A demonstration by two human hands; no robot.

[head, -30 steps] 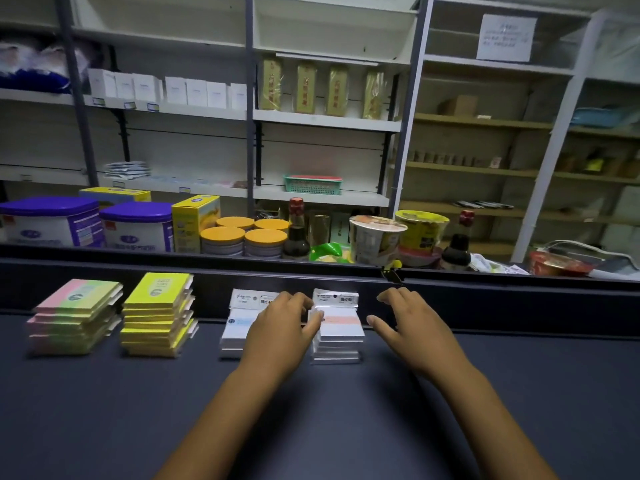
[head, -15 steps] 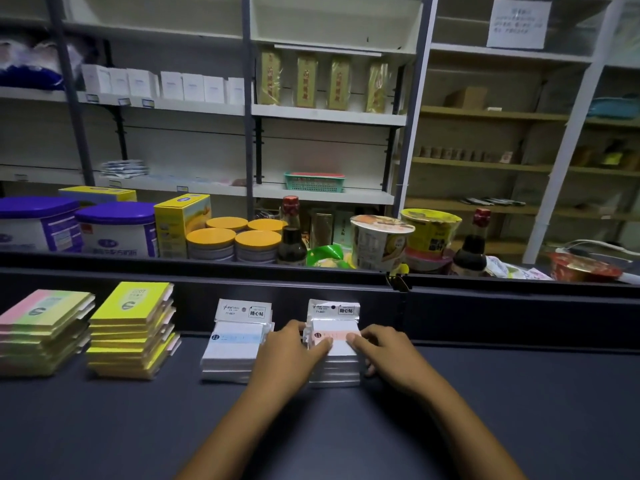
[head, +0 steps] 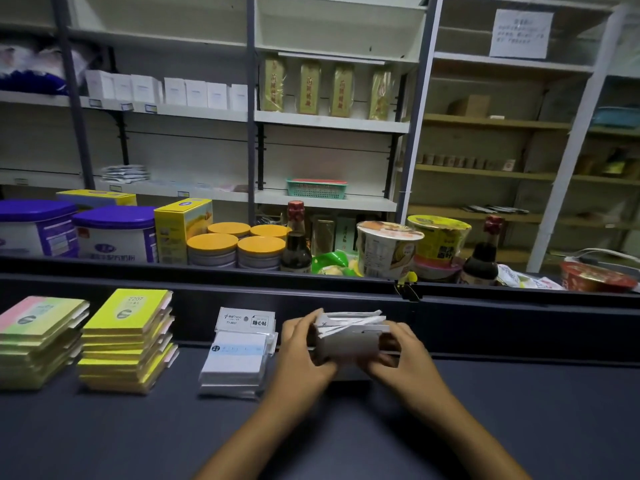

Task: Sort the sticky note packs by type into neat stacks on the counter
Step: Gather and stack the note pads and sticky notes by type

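Both hands hold one bundle of white sticky note packs (head: pixel 349 337), tipped up on its edge just above the dark counter (head: pixel 519 427). The left hand (head: pixel 304 355) curls around the bundle's left end; the right hand (head: pixel 403 358) curls around its right end, fingers wrapped over the near face. The packs in the bundle are white with card header tabs that fan apart unevenly at the top.

Just left of the left hand, a flat stack of white packs with a pale blue band (head: pixel 239 355) lies on the counter, its printed header tabs pointing away. Further left stands a stack of yellow packs (head: pixel 128 341), slightly staggered, and beyond it a stack of pink-and-green packs (head: pixel 36 341).

Behind the grip, past a raised ledge, a green mesh basket (head: pixel 316 188) sits on a shelf; its contents cannot be made out. Two instant noodle cups (head: pixel 388 249) stand sealed with lids.
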